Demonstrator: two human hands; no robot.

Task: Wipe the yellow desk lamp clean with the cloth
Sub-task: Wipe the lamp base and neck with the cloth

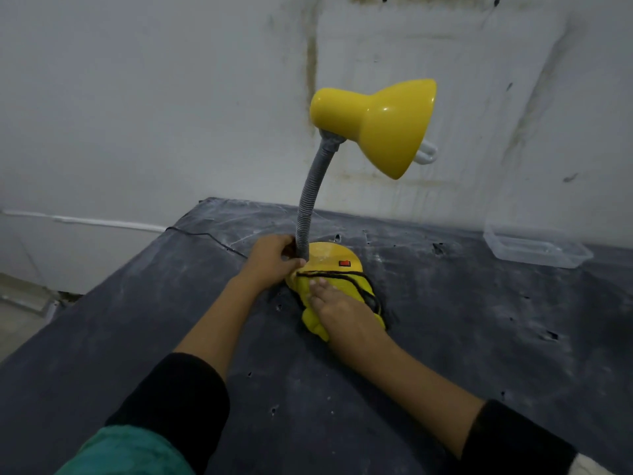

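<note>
Lamp (373, 128) stands at centre frame on the dark, scuffed table (479, 320), its yellow base (329, 258) with a red switch (344, 263) just above my hands. My left hand (270, 260) has its fingers closed around the foot of the grey flexible neck (308, 207). My right hand (337, 308) lies flat, fingers together, pressing the yellow cloth (346, 296) onto the base's near edge. A black cord (205, 236) trails off toward the left. A clear plastic tray (537, 250) sits well apart at right, by the stained wall (171, 97).
</note>
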